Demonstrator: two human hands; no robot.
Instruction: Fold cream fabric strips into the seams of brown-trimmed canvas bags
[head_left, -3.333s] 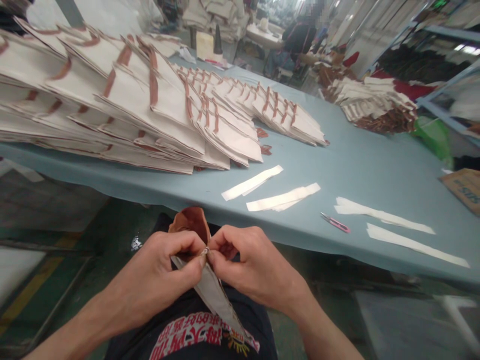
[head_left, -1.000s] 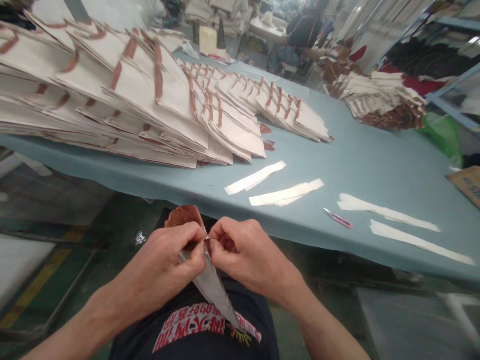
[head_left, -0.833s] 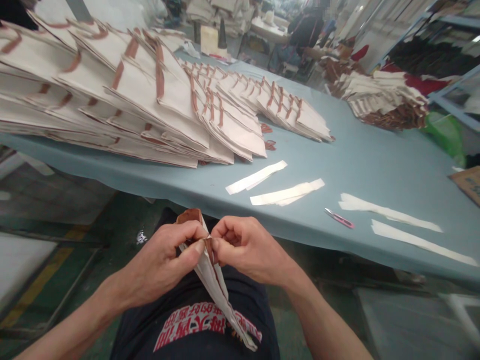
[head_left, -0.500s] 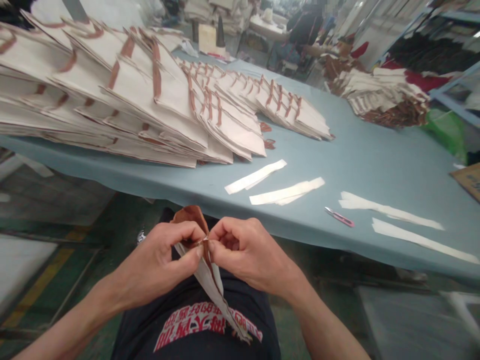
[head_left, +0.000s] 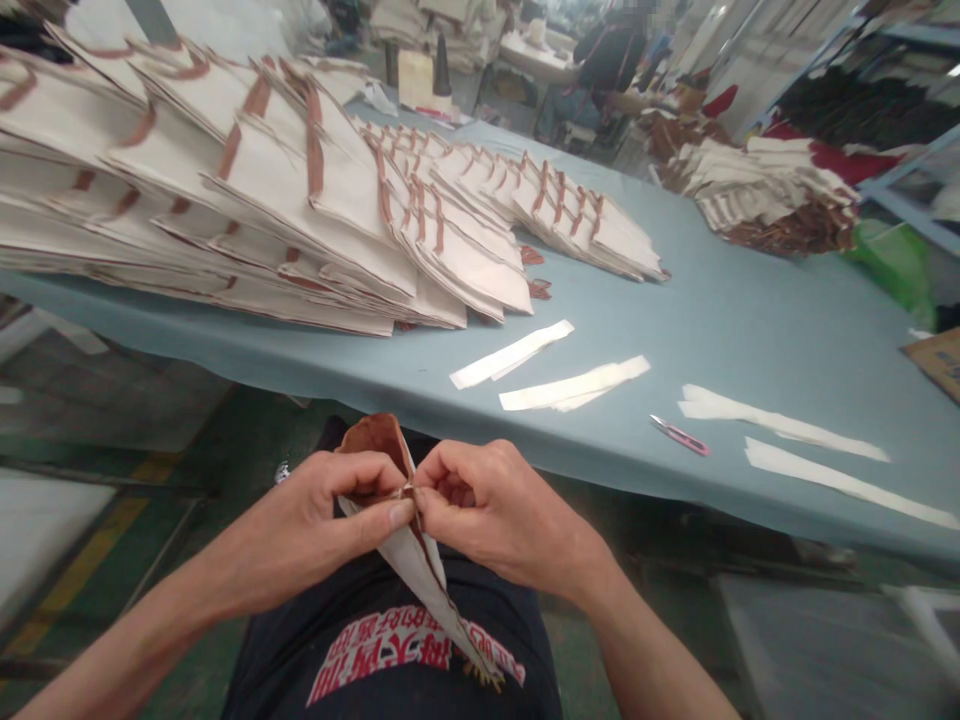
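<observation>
Between my hands, over my lap, hangs a cream fabric piece with brown edging and a brown upper part. My left hand pinches it between thumb and fingers near its brown fold. Right beside it, my right hand pinches the same edge, fingers curled in. The fingertips nearly meet, and the small bit they grip is mostly hidden. The piece's narrow lower end hangs down to the right across a dark apron with red and white lettering. On the table ahead lie pink thread snips.
A blue-green covered table spans the view. Cream fabric pieces with brown straps are stacked at left. White strips lie near the front edge. Another fabric heap and a green bag stand at right. A person sits behind.
Both hands keep their pinch at nearly the same spot. The left thumb has shifted slightly right, and the fabric's brown upper part has opened a little wider.
</observation>
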